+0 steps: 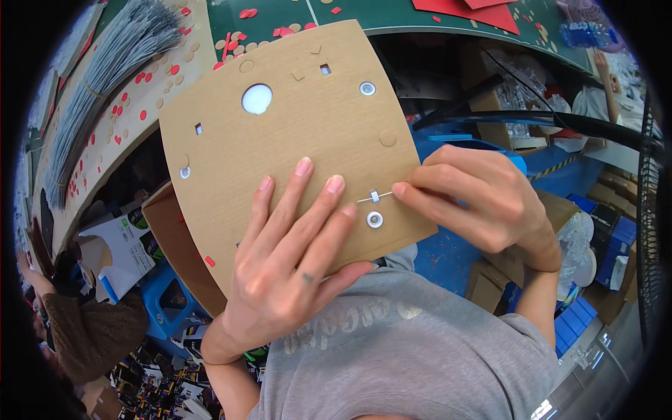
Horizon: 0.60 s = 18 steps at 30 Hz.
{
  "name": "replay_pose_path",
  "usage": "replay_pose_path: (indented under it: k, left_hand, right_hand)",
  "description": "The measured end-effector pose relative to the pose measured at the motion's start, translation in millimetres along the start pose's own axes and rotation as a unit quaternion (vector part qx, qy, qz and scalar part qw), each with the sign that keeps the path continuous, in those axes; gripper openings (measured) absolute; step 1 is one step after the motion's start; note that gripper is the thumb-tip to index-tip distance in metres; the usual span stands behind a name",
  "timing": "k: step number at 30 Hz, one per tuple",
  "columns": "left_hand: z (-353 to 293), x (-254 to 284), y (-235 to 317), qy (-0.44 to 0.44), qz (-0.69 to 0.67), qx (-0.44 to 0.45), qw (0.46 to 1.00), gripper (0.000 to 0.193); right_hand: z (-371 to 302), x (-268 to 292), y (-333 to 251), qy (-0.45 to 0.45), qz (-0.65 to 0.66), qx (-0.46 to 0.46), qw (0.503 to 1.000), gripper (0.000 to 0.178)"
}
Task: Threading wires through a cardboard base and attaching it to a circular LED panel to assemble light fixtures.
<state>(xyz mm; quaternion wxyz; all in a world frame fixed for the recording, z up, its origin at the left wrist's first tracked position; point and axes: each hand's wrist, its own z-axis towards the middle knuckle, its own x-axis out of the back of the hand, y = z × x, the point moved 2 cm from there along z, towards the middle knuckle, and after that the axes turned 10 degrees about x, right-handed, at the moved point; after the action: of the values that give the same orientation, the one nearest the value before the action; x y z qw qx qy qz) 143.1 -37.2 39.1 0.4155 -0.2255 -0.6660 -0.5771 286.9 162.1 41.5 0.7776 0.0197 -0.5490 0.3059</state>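
Cardboard panel [224, 154] under spread left hand [283, 266] — thin wire [385, 194] between pinched fingertips of right hand [483, 199]

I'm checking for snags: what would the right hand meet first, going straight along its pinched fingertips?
Past the thin silvery wire it pinches, the right hand would probably meet the small pale rectangle on the large brown cardboard panel; depth is unclear.
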Motion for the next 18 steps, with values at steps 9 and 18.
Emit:
replay_pose_path:
  k: [9, 18]
  left_hand:
    - [14, 13, 5, 0.023, -0.014, 0.007, 1.0, 0.055]
    - [41, 4, 6, -0.054, 0.111, -0.1, 0.987, 0.029]
  right_hand:
    - [11, -9, -4, 0.012, -0.015, 0.022, 1.0, 0.041]
    - [12, -17, -7, 0.062, 0.008, -0.055, 0.997, 0.053]
